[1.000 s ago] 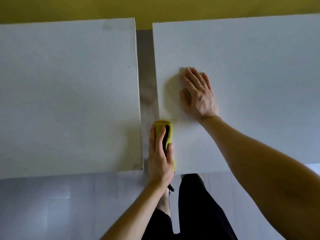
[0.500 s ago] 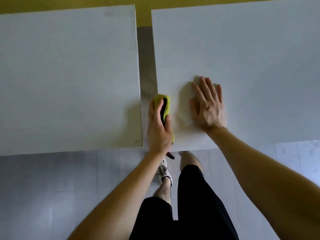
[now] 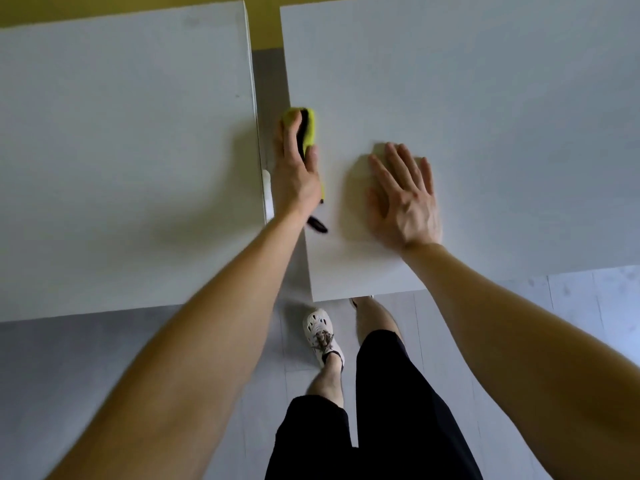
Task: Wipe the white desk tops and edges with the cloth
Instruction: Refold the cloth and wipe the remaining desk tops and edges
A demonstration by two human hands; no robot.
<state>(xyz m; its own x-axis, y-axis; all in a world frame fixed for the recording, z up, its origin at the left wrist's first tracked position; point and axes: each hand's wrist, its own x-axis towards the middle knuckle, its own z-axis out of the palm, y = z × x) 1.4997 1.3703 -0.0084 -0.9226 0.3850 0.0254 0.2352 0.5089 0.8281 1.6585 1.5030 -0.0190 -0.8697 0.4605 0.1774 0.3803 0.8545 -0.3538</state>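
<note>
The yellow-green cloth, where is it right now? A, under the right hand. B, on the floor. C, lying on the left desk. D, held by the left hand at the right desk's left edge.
D: the left hand grips the yellow-green cloth at the left edge of the right desk, while the right hand lies flat on its top.

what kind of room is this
Likely an office or classroom, though that's a guess: a plain white left desk beside a matching right desk, a yellow wall, a grey tiled floor.
</note>
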